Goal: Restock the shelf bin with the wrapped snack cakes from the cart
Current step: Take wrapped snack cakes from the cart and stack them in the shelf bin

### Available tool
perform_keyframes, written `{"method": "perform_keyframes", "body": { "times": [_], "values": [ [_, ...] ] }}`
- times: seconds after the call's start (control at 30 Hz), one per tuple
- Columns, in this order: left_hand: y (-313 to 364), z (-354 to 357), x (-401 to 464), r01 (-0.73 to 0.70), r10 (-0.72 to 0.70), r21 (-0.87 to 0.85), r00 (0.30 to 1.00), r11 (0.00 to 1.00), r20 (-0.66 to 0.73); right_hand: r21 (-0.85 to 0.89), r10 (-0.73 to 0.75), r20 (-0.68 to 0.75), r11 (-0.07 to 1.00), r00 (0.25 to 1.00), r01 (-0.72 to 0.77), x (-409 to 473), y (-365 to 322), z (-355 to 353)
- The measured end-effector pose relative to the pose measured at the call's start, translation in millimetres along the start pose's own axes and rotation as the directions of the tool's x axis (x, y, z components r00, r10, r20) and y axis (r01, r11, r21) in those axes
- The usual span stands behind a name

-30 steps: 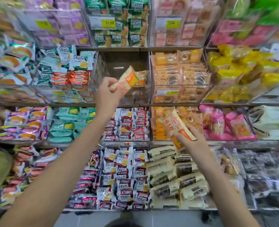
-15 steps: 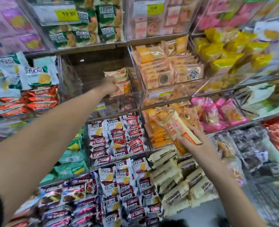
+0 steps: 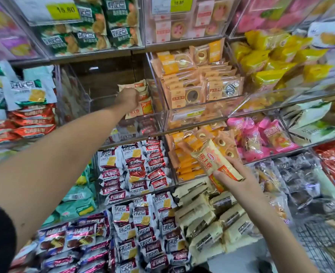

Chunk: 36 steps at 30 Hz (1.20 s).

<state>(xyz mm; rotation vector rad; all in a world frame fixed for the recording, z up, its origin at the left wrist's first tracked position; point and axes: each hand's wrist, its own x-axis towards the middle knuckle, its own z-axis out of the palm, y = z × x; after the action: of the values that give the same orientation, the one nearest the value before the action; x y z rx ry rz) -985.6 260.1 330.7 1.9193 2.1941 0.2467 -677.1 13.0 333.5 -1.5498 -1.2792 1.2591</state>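
Inside the clear acrylic shelf bin [image 3: 111,91], the left hand [image 3: 128,98] had just pressed its cream-and-orange wrapped cake [image 3: 141,110] onto the stack, grip unclear, while the right hand [image 3: 234,181] clasped the next cream-wrapped snack cake [image 3: 214,161].

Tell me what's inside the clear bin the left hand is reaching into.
The clear bin holds a small stack of cream-and-orange snack cakes against its right side. The left hand covers part of the stack.

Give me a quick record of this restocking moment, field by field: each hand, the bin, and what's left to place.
left hand: reaching into the clear shelf bin, resting on the stacked snack cakes; grip unclear
right hand: holds one wrapped snack cake below the bin
bin fill: a few cakes at its right side, the rest bare
left to place: the cake in the right hand
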Motion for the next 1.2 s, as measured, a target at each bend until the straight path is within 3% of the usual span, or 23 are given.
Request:
{"method": "perform_keyframes", "body": {
  "times": [0.23, 0.33, 0.4, 0.47, 0.5, 0.57, 0.67, 0.8, 0.93, 1.03, 1.13, 1.2],
  "values": [
    [6.9, -18.4, -18.9, 0.045, -0.032, -0.341, 0.999, 0.939, 0.044, 0.024, -0.036, 0.067, 0.999, 0.997, 0.034, 16.3, -7.7, -10.2],
    [25.2, -39.1, -53.4, -0.130, 0.050, -0.415, 0.979, 0.900, -0.199, 0.022, -0.095, 0.151, 0.995, 0.984, 0.093, 26.6, -19.4, -12.1],
    [41.6, -52.5, -90.3, -0.264, 0.061, -0.476, 0.914, 0.839, -0.400, 0.007, -0.125, 0.216, 0.992, 0.968, 0.127, 34.4, -31.3, -11.7],
    [53.6, -62.3, -127.9, -0.426, 0.182, -0.500, 0.867, 0.754, -0.463, -0.022, -0.158, 0.294, 0.985, 0.943, 0.172, 42.6, -44.8, -8.3],
    [57.3, -66.6, -145.4, -0.472, 0.286, -0.504, 0.869, 0.723, -0.404, -0.043, -0.167, 0.334, 0.980, 0.928, 0.192, 46.5, -52.2, -4.9],
    [60.9, -72.7, -171.0, -0.464, 0.456, -0.472, 0.879, 0.750, -0.141, -0.075, -0.185, 0.404, 0.969, 0.896, 0.234, 53.7, -66.2, 3.6],
    [54.5, -78.3, -187.6, -0.441, 0.508, -0.358, 0.853, 0.823, 0.119, -0.053, -0.227, 0.457, 0.958, 0.860, 0.281, 61.8, -84.6, 19.1],
    [30.3, -94.1, -194.1, -0.344, 0.423, -0.405, 0.898, 0.847, 0.123, -0.032, -0.280, 0.516, 0.938, 0.809, 0.345, 70.8, -102.9, 38.1],
    [15.5, -111.3, -193.3, -0.309, 0.410, -0.393, 0.889, 0.866, 0.204, 0.091, -0.371, 0.578, 0.914, 0.727, 0.395, 80.0, -121.6, 61.5],
    [8.2, -122.0, -185.0, -0.290, 0.384, -0.474, 0.916, 0.832, 0.115, 0.165, -0.453, 0.571, 0.880, 0.684, 0.444, 89.1, -138.3, 74.3],
    [0.1, -128.0, -168.5, -0.262, 0.345, -0.508, 0.935, 0.820, 0.075, 0.170, -0.509, 0.583, 0.839, 0.634, 0.517, 102.8, -149.4, 81.9],
    [-8.4, -125.9, -153.6, -0.250, 0.309, -0.403, 0.947, 0.880, 0.088, 0.053, -0.548, 0.521, 0.786, 0.655, 0.615, 116.6, -148.5, 86.6]
  ]
}}
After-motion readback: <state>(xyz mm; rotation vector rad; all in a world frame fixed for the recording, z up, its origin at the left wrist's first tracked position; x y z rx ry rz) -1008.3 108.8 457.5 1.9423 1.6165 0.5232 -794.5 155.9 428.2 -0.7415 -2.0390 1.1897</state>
